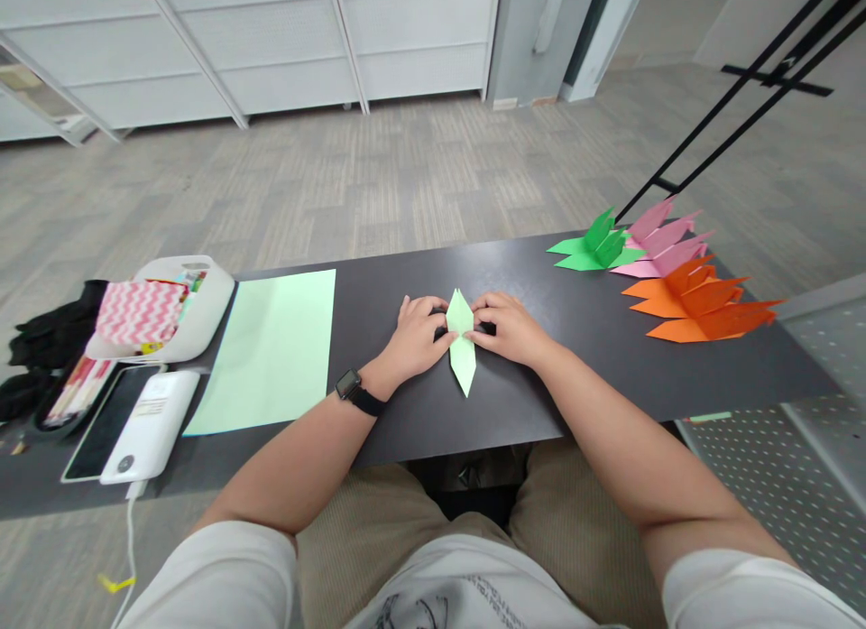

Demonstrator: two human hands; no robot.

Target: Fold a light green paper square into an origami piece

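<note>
A pale green folded paper point(461, 327), long and pointed at its near end, lies upright in the view on the dark table point(399, 421). My left hand point(425, 336) pinches its left edge near the middle, thumb on top. From the other side my right hand point(504, 327) grips the right edge the same way, the two thumbs almost meeting across the narrow waist. The far end shows two small tips. What the fingertips do beneath the paper is hidden.
Pale green sheets point(277, 349) lie left of my hands. Farther left are a white basket point(209, 313), a white power bank point(150, 426) with a cable, and a phone point(101, 439). Folded green point(595, 245), pink point(667, 241) and orange point(700, 304) paper pieces stand at the right.
</note>
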